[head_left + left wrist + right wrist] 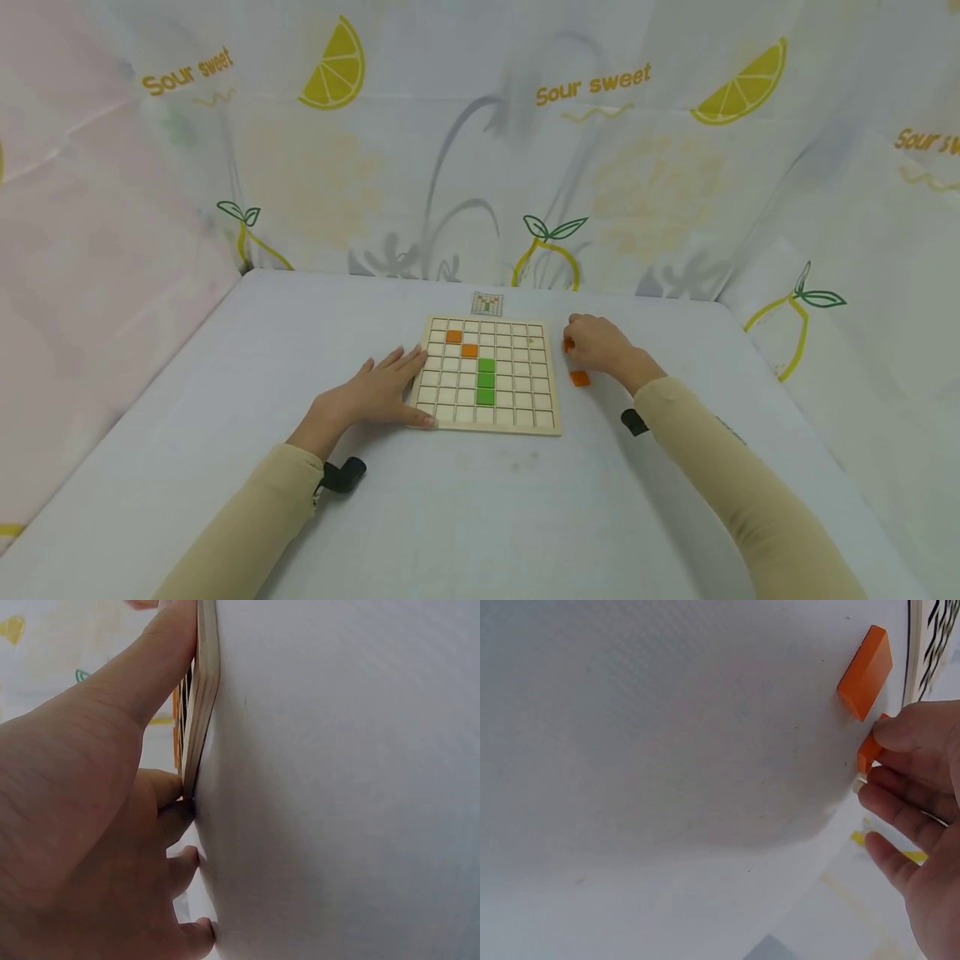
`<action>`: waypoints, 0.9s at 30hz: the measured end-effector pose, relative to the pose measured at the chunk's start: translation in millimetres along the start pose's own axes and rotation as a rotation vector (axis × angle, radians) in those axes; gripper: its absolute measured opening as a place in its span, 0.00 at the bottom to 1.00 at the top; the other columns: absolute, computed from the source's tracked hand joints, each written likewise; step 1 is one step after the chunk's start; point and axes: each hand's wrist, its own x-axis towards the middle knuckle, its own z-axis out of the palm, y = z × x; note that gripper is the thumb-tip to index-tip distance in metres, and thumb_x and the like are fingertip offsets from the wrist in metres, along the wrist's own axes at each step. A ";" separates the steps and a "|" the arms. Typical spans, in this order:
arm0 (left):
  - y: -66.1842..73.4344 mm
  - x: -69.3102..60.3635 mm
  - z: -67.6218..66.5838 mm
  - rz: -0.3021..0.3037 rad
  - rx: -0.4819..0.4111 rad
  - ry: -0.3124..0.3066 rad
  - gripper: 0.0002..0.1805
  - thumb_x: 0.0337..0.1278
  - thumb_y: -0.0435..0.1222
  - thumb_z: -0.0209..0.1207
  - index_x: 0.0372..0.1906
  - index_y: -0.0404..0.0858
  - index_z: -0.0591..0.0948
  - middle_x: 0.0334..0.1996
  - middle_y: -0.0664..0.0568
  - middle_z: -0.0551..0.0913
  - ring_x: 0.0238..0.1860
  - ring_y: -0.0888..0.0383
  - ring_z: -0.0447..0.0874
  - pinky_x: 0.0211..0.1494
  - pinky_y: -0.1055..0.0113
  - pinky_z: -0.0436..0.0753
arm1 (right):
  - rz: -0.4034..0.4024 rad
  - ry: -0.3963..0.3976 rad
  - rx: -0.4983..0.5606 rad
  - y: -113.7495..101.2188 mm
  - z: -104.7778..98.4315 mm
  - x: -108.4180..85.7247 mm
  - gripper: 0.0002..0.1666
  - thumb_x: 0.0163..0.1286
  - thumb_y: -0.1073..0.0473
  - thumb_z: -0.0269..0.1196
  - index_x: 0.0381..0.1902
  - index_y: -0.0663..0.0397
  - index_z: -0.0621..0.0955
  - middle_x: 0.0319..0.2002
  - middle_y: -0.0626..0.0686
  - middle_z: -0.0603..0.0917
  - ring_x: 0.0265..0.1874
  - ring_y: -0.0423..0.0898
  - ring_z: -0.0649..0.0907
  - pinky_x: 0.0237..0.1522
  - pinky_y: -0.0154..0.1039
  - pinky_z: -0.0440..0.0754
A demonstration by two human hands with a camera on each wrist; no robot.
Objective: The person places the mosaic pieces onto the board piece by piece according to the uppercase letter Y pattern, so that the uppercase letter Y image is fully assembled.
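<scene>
A square wooden grid board (517, 429) lies on the white table. On it, two orange tiles (453, 337) run diagonally down to a column of three green tiles (486, 380). My left hand (381, 392) rests along the board's left edge, fingers spread and thumb on the near left corner. In the left wrist view the thumb lies over the board's edge (204, 697). Right of the board, my right hand (600, 343) pinches an orange tile (868, 752) between thumb and fingers. Another orange tile (580, 378) lies flat just nearer to me.
Behind the board lies a small card (487, 303) printed with a coloured grid pattern. A fabric backdrop (450, 167) with lemon drawings and lettering stands around the table. Each wrist wears a black device (345, 475).
</scene>
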 end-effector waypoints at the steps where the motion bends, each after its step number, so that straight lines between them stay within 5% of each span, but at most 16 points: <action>1: 0.0 0.1 0.1 0.000 0.000 0.000 0.66 0.46 0.67 0.66 0.80 0.38 0.47 0.82 0.46 0.44 0.81 0.39 0.38 0.76 0.30 0.41 | 0.000 -0.002 0.001 -0.2 -0.3 0.0 0.10 0.64 0.67 0.57 0.32 0.55 0.85 0.33 0.53 0.78 0.29 0.49 0.74 0.36 0.42 0.74; 27: 0.8 1.1 -1.0 -0.001 -0.005 0.004 0.66 0.45 0.66 0.67 0.80 0.38 0.49 0.81 0.45 0.46 0.81 0.38 0.40 0.76 0.29 0.42 | -0.015 0.017 0.006 -4.6 -4.9 1.1 0.05 0.64 0.64 0.59 0.30 0.53 0.82 0.30 0.51 0.79 0.28 0.47 0.74 0.34 0.40 0.72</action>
